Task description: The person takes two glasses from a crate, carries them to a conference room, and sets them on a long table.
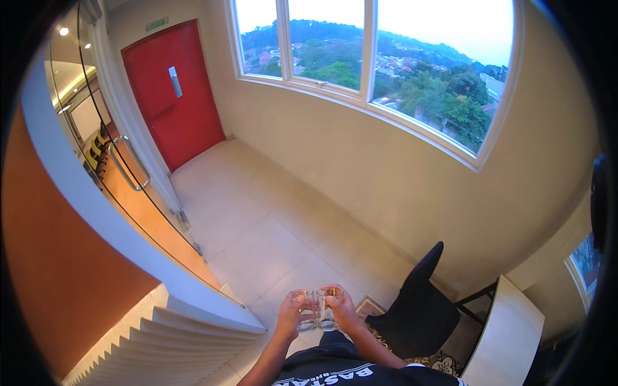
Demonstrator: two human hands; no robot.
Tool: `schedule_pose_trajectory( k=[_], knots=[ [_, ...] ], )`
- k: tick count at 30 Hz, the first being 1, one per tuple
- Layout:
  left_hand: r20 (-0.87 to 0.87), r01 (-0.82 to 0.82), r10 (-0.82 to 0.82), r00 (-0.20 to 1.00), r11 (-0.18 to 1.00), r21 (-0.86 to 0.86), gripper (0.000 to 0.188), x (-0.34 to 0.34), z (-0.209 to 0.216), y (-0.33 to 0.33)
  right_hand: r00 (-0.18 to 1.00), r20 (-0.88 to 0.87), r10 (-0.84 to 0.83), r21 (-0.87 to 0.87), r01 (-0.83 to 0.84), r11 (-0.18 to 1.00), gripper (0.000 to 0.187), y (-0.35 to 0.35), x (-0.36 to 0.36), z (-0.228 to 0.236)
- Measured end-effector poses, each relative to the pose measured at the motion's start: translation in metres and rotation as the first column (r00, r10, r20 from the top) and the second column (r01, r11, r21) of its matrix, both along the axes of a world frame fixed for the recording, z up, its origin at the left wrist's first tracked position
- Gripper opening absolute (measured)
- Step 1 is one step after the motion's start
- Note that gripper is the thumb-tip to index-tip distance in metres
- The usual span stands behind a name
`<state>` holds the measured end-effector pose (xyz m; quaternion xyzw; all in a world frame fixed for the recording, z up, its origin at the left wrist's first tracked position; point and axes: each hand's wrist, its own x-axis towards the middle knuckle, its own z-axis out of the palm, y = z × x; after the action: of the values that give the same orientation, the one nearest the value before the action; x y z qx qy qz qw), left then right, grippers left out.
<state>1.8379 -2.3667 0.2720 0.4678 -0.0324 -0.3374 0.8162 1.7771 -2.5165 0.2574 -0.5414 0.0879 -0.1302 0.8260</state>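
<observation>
The left forearm (270, 356) and right forearm (375, 347) are bared and stretched forward, angled inward toward each other. The left hand (290, 314) and right hand (345, 310) are held side by side, close but apart — fingers (333, 287) curled in a grip, thumbs (331, 300) turned inward.

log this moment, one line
left hand: holds left glass | right hand: holds right glass | right: black chair | beyond: red door

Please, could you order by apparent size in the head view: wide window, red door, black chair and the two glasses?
Largest to smallest:
1. Wide window
2. Red door
3. Black chair
4. Left glass and right glass: too alike to rank.
</observation>
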Motion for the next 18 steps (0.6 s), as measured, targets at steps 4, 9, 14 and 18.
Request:
schedule_pose_trajectory(
  k=[4,9,14,18],
  knots=[
    [0.03,-0.096,0.095,0.995,0.995,0.04,0.045,0.061,-0.008,-0.002,0.993,0.006,0.119,-0.06,-0.118,0.991,0.04,-0.01,0.078,-0.008],
    [0.006,-0.207,0.207,0.978,0.977,0.055,0.049,0.145,-0.007,-0.01,0.956,-0.06,0.288,0.007,-0.288,0.958,0.048,-0.026,0.185,-0.013],
    [0.003,-0.249,0.249,0.968,0.965,0.086,0.049,0.233,0.003,-0.008,0.892,-0.04,0.45,-0.009,-0.451,0.892,0.047,-0.037,0.292,-0.012],
    [0.024,-0.356,0.356,0.934,0.929,0.099,0.05,0.291,0.012,-0.001,0.846,-0.044,0.531,-0.059,-0.533,0.844,0.045,-0.03,0.375,0.0]
  ],
)
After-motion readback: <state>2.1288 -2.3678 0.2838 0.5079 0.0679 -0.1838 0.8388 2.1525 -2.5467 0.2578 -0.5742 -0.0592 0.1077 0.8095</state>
